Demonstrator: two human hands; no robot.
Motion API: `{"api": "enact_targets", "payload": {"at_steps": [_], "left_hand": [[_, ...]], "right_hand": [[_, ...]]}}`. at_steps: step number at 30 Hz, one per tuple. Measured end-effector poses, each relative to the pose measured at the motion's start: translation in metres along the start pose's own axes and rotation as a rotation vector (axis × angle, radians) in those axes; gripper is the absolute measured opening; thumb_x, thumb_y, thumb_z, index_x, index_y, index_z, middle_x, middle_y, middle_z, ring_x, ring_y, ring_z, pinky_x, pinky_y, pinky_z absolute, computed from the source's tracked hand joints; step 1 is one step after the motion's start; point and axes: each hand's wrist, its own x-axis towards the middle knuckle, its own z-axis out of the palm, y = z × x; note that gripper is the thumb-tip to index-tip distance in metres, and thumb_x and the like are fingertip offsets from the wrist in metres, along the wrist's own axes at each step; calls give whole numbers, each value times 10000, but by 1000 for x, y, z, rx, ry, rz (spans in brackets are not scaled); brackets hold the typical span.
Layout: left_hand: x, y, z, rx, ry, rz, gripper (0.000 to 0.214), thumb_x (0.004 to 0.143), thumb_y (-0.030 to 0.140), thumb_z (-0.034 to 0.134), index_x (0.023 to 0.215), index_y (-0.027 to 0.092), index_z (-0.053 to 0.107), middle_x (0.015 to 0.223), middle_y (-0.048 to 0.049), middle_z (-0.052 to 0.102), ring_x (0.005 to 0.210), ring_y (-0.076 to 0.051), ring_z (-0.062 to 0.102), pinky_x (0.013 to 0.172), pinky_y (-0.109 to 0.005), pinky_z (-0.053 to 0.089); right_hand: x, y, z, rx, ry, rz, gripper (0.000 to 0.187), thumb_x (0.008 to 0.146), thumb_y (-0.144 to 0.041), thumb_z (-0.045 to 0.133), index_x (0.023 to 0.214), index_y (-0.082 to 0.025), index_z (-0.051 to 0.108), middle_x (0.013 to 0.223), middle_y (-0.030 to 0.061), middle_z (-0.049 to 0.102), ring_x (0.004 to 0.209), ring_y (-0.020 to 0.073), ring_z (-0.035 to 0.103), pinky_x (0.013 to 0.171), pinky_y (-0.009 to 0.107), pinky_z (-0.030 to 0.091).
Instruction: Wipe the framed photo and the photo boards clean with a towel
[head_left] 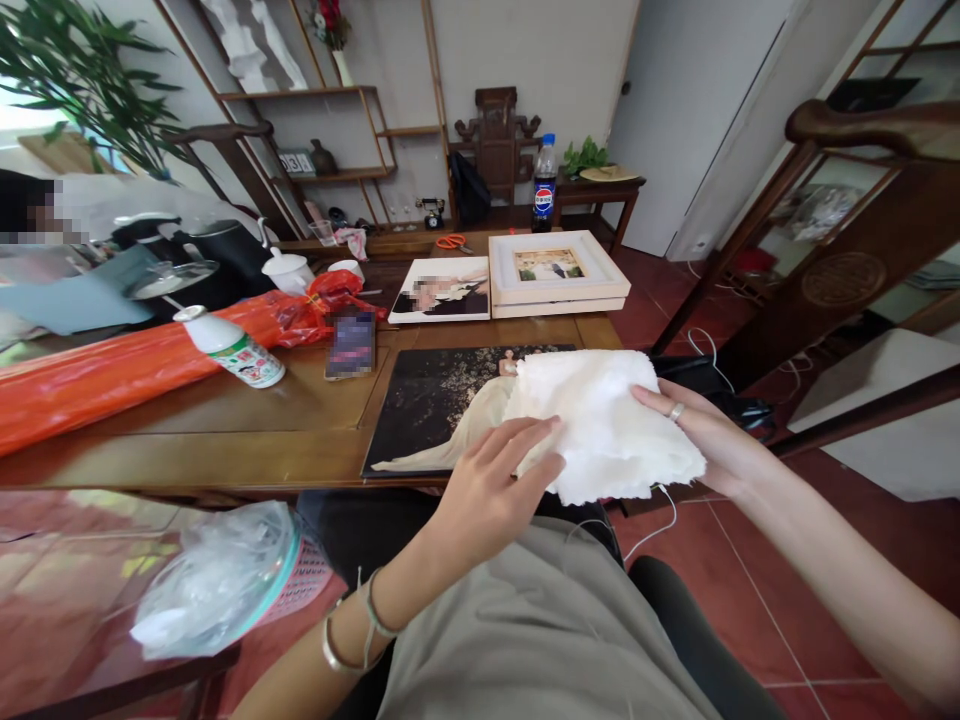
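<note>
A folded white cloth (600, 425) with frayed edges is held over the table's front edge, in front of my body. My right hand (701, 435) grips its right side, the thumb on top and the other fingers hidden underneath. My left hand (499, 485) rests its outstretched fingertips on the cloth's left edge, fingers slightly apart. Partly beneath the cloth lies a dark photo panel (427, 400) showing a figure in a long white dress.
Behind the panel are a photo print (442, 290) and stacked white frames (559, 300). A white bottle (232, 350), a phone (350, 345) and red plastic wrap (150, 355) lie left. A cola bottle (544, 185) stands farther back. Below is a lined pink basket (296, 575).
</note>
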Motion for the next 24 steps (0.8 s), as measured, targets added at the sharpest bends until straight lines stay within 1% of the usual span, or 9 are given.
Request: {"api": "enact_targets", "payload": {"at_steps": [4, 7, 10, 13, 15, 17, 19, 20, 24], "left_hand": [[3, -2, 1, 48, 21, -45, 241, 859, 223, 547, 1089, 151, 559, 1178, -145, 633, 1088, -260, 597, 879, -419, 526], [3, -3, 2, 95, 6, -66, 266, 865, 99, 456, 1109, 133, 556, 1160, -151, 638, 1093, -249, 601, 882, -402, 527], [3, -7, 5, 58, 38, 24, 253, 859, 53, 446, 1056, 142, 578, 1076, -124, 669, 1096, -242, 604, 868, -379, 534], [7, -14, 8, -16, 117, 46, 209, 870, 67, 459, 1016, 150, 584, 1036, -114, 670, 1066, -213, 619, 862, -341, 542], [10, -19, 9, -40, 170, -7, 168, 875, 95, 477, 977, 171, 586, 1015, -97, 669, 989, -182, 644, 840, -306, 545], [15, -24, 7, -27, 211, -51, 118, 873, 122, 503, 923, 190, 586, 955, -72, 671, 893, -157, 654, 796, -274, 543], [21, -28, 5, 3, 215, -49, 120, 879, 121, 494, 882, 200, 584, 925, -62, 661, 854, -145, 641, 766, -256, 529], [24, -28, 4, 6, 190, -28, 139, 885, 115, 477, 874, 203, 585, 938, -64, 654, 858, -145, 631, 760, -256, 521], [32, -25, 4, -103, 70, -69, 165, 913, 149, 443, 971, 216, 582, 1023, -69, 636, 865, -154, 603, 770, -289, 503]], "right_hand": [[2, 4, -5, 24, 15, 8, 305, 763, -407, 661, 993, -209, 635, 942, 97, 710, 742, 247, 682, 607, 352, 558], [5, 7, -7, 81, 18, 57, 253, 769, -400, 652, 942, -215, 651, 869, 85, 714, 709, 241, 676, 617, 354, 553], [6, 9, -4, 125, 56, 102, 255, 754, -393, 668, 940, -220, 642, 795, 58, 701, 643, 213, 653, 568, 322, 534], [0, 8, -2, 166, 168, -22, 385, 769, -420, 641, 1121, -282, 569, 831, 14, 682, 633, 176, 635, 529, 274, 506], [-8, 9, -6, 157, 127, -183, 540, 800, -509, 570, 1300, -380, 416, 944, 6, 673, 709, 180, 647, 563, 283, 516], [-17, 10, -14, 10, -82, -330, 664, 759, -588, 578, 1359, -418, 349, 1117, 31, 631, 881, 222, 644, 666, 345, 539], [-24, 14, -22, -297, -275, -452, 685, 688, -547, 680, 1315, -383, 458, 1258, 58, 548, 1065, 274, 574, 801, 408, 524], [-27, 16, -24, -481, -311, -515, 635, 686, -484, 710, 1278, -364, 515, 1290, 65, 512, 1120, 286, 535, 851, 423, 505], [-32, 21, -22, -1034, -77, -847, 432, 810, -349, 618, 1240, -354, 573, 1171, 92, 487, 1053, 268, 519, 849, 439, 492]]}}
